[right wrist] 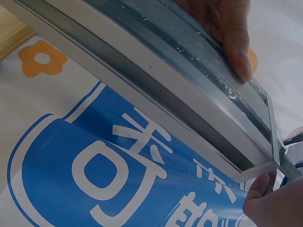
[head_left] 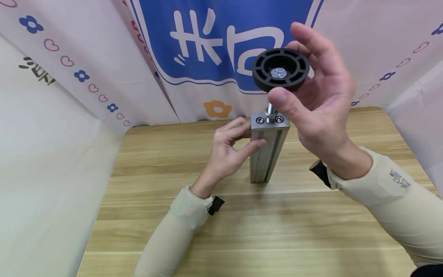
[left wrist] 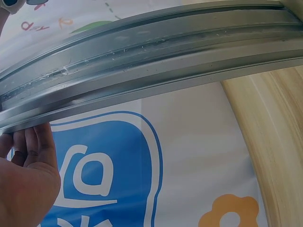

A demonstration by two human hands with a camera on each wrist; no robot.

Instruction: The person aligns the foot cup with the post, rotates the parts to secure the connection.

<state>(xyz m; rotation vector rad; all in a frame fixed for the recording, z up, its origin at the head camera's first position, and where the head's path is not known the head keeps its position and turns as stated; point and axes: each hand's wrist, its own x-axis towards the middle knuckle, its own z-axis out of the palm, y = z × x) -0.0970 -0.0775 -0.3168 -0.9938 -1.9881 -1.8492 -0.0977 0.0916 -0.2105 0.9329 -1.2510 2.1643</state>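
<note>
An aluminium profile point(head_left: 263, 157) stands upright on the table, capped by an end plate point(head_left: 270, 125) with two screws. A threaded stem point(head_left: 271, 109) with a nut rises from this plate to a round black levelling foot point(head_left: 261, 75), whose ribbed face and bolt head point up. Near the top of the profile, my left hand point(head_left: 226, 148) grips it, thumb in front and fingers behind. My right hand point(head_left: 327, 92) holds the foot's rim between thumb and fingers, with the index finger raised. In the right wrist view the left thumb point(right wrist: 236, 52) lies along the profile.
The wood-grain table point(head_left: 155, 184) stretches around the profile's base. Behind it hangs a white cloth backdrop point(head_left: 187, 104) with a blue sign and flowers. Pale side walls point(head_left: 52, 161) rise left and right. Both wrists carry small black cameras point(head_left: 216, 206).
</note>
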